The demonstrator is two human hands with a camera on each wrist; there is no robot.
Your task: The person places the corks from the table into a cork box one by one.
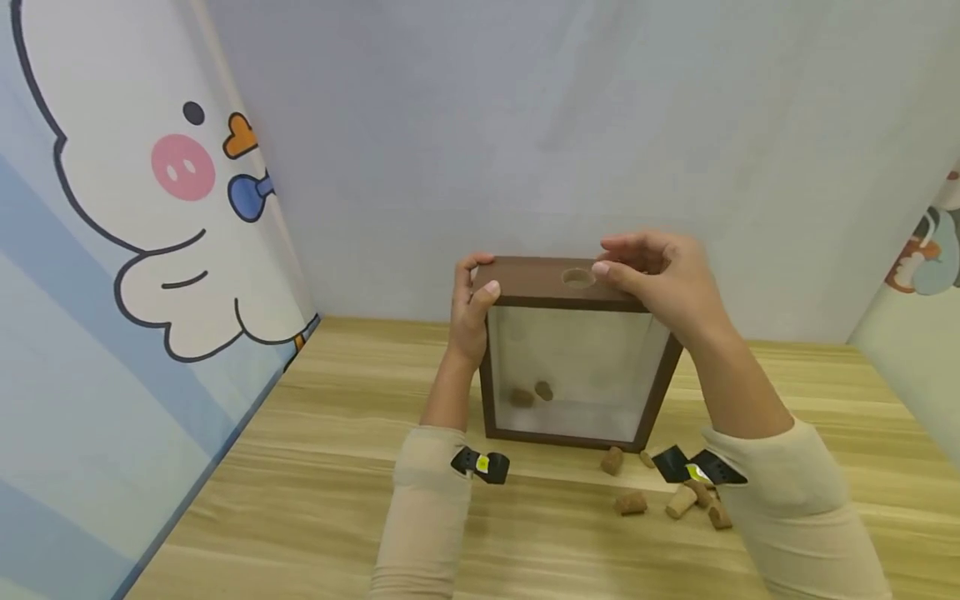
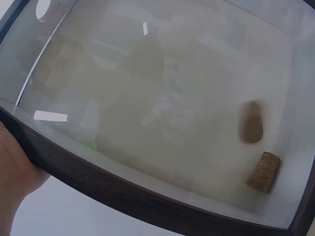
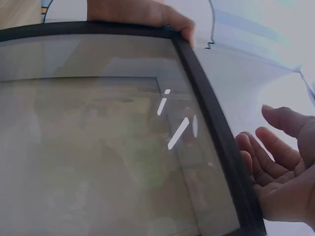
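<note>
A dark brown wooden shadow box [image 1: 517, 287] with a clear front stands upright on the table, a round hole in its top. My left hand [image 1: 471, 312] grips its upper left corner, thumb on the front edge and fingers behind. Beside the hole, my right hand [image 1: 675, 279] is over the top right corner, fingers loosely bent. In the right wrist view that hand [image 3: 283, 169] holds nothing, its thumb apart from the fingers. Inside the box, one cork [image 2: 265, 173] shows sharply near the bottom in the left wrist view, and a second cork [image 2: 253, 124] beside it is blurred.
Several loose corks [image 1: 681, 502] lie on the wood-grain table [image 1: 300, 500] in front of the box, near the right forearm. One cork [image 1: 612, 461] is close to the frame's lower edge. A pale curtain [image 1: 450, 150] hangs behind, and a cartoon-printed cloth [image 1: 135, 275] is at the left.
</note>
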